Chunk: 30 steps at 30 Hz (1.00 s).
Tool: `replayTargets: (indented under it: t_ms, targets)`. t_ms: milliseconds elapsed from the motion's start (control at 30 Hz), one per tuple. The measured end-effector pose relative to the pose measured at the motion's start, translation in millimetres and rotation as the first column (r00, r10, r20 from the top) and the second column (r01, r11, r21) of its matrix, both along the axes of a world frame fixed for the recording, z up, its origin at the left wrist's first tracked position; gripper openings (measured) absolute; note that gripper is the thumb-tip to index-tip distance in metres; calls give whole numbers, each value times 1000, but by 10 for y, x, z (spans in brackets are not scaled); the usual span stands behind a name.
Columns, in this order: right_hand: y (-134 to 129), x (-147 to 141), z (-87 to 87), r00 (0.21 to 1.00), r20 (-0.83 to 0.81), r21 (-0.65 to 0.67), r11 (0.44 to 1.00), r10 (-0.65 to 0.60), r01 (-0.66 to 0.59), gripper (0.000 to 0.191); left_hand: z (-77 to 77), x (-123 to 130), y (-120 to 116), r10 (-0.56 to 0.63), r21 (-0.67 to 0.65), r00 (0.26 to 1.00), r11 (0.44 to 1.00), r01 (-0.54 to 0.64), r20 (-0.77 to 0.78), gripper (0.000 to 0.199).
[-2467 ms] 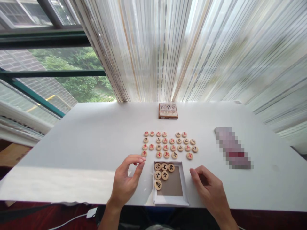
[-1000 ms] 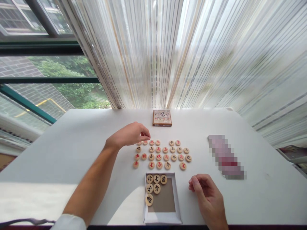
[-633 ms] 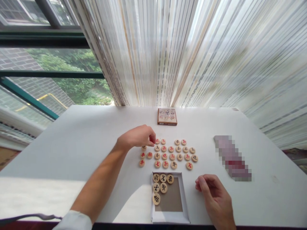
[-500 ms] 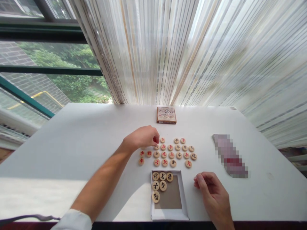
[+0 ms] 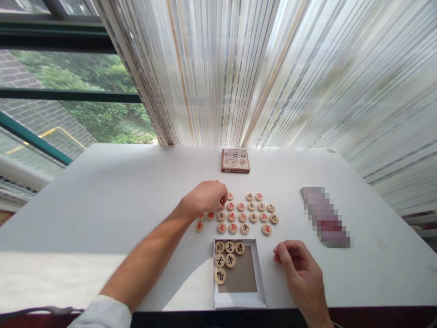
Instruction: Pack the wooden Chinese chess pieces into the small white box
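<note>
Fingers pinched, my left hand (image 5: 206, 197) is over the back left of several round wooden pieces (image 5: 232, 217) with red or black characters; it covers part of one piece, and what its fingertips hold, if anything, is hidden. My right hand (image 5: 302, 269) rests on the table right of the open box, fingers curled and thumb against them; their contents cannot be made out. Inside the shallow white box (image 5: 261, 278), several black-character pieces (image 5: 230, 260) lie along the left and back sides.
A flat printed box (image 5: 235, 161) lies at the back of the white table (image 5: 136, 182). To the right is a blurred-out pinkish object (image 5: 326, 218). Behind the table hang string curtains (image 5: 211, 73) beside a window.
My left hand has shifted slightly right and toward me among the pieces, its fingertips now over the piece below. My right hand has stayed beside the box. The view has tilted slightly.
</note>
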State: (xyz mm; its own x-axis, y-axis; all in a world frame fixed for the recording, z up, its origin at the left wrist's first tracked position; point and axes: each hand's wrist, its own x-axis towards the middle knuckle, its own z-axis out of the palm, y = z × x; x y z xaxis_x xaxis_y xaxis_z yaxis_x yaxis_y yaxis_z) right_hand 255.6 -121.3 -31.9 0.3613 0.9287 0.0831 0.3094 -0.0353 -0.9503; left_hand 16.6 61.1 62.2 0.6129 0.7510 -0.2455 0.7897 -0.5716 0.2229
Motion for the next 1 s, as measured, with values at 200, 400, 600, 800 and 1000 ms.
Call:
replayTargets:
  t_ms: [200,400,600,800,1000]
  targets:
    - [-16,38,-72,1000,20,1,1000,21,-21,26,-11,-21,21,8,-8,999,1000,-8,-35,14]
    - [-19,41,-65,999,24,0,1000,24,-24,26,-3,-27,18,0,-20,998,1000,-1,-55,18]
    - [-22,43,-73,1000,17,-7,1000,25,-25,26,-23,-32,27,-1,-25,998,1000,-1,-55,22]
    - [-12,39,-78,1000,17,-5,1000,19,-19,26,32,-38,15,7,-22,997,1000,-8,-77,20]
    - [-21,39,-83,1000,11,-7,1000,23,-23,26,73,-23,6,14,-44,995,999,-18,-95,24]
